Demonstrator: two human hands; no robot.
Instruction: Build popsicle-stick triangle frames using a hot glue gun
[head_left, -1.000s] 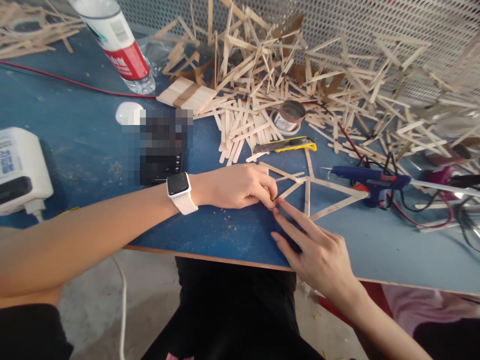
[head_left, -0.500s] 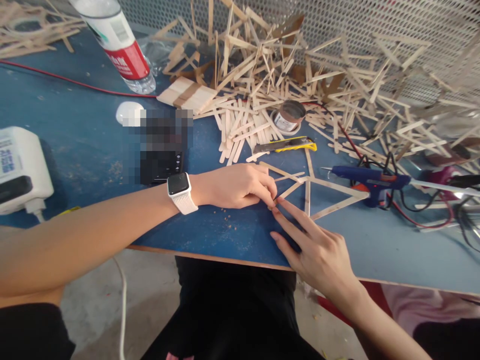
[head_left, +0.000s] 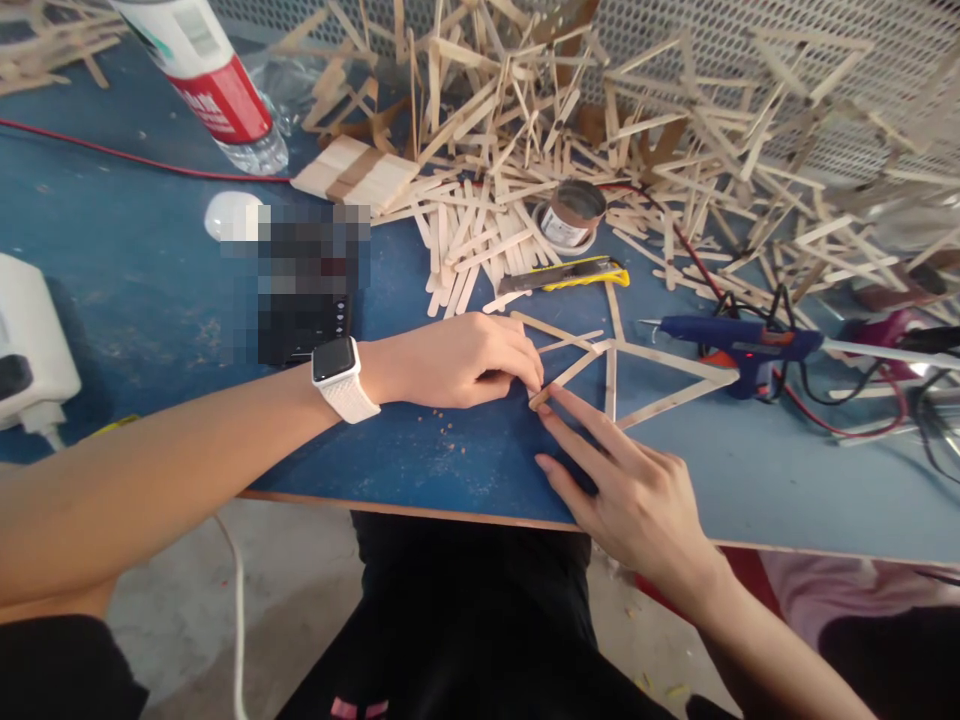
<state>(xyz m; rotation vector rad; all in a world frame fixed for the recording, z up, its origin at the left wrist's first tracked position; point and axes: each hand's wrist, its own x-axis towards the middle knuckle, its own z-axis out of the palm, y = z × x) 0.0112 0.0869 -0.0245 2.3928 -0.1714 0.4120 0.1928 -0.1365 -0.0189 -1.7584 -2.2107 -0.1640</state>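
Observation:
My left hand (head_left: 480, 362), with a watch on its wrist, is palm down with its fingers bent together. Its fingertips meet the near end of a wooden craft stick (head_left: 571, 372). My right hand (head_left: 637, 485) has its fingers stretched out and apart. Its index and middle fingertips touch that same end, while its thumb lies off the stick. This stick is part of a flat frame of joined craft sticks (head_left: 664, 362) on the blue table. Part of the frame's left side is hidden by my left hand.
A yellow utility knife (head_left: 577, 274) lies beyond the frame, with a blue glue gun (head_left: 739, 338) to its right. Behind them spread a pile of craft sticks (head_left: 480, 235) and a small jar (head_left: 574, 215). A bottle (head_left: 225, 105) and a phone (head_left: 300, 325) are left.
My left hand has lifted back slightly from the stick's end, baring more of it. My right hand stays nearly in place. The whole view has shifted a little.

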